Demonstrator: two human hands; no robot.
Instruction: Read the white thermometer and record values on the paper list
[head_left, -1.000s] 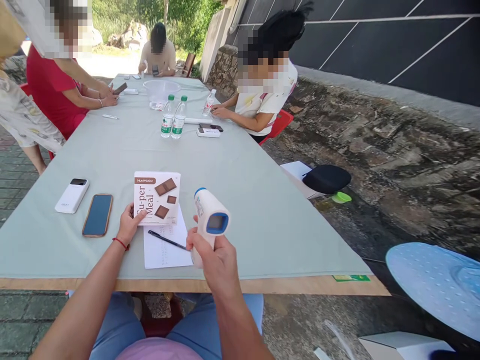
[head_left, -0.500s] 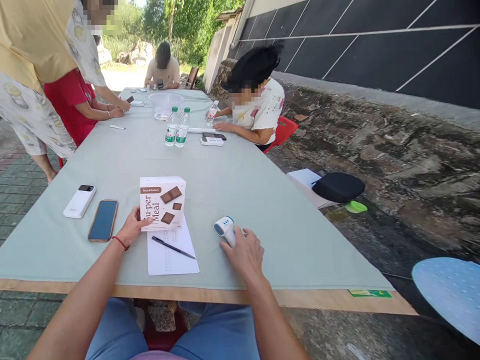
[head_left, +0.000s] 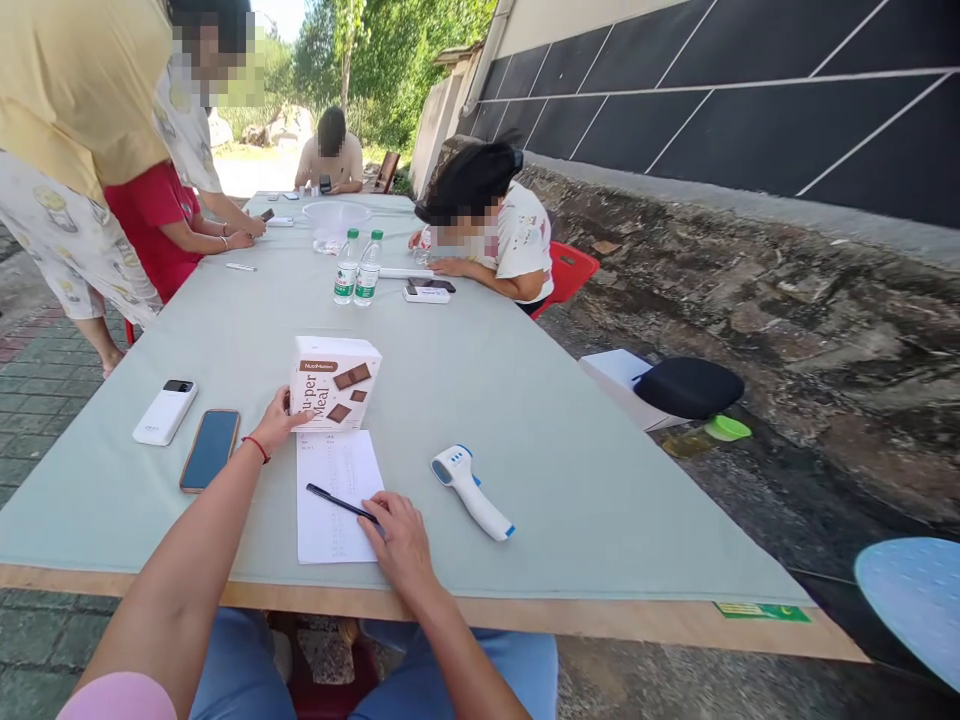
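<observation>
My left hand [head_left: 279, 422] grips the left side of a white box [head_left: 335, 385] printed with chocolate pieces, upright just beyond a sheet of paper [head_left: 330, 535]. A black pen [head_left: 337, 498] lies across the paper. The fingers of my right hand [head_left: 400, 540] close on the pen's right end, at the paper's right edge. To the right of that hand, a white and blue infrared thermometer [head_left: 474, 495] rests on its side, untouched. A phone [head_left: 211, 450] and a white power bank [head_left: 166, 412] lie left of my left hand.
Two water bottles [head_left: 356, 272] stand mid-table, with a clear plastic basin [head_left: 337, 215] behind them. A phone and a white device [head_left: 426, 294] lie near a person leaning over the right edge [head_left: 487, 220]. Other people are along the left side and far end. A blue stool [head_left: 911, 590] stands at right.
My right hand has let go of the thermometer and moved left to the pen. My left hand has shifted the box slightly away from me.
</observation>
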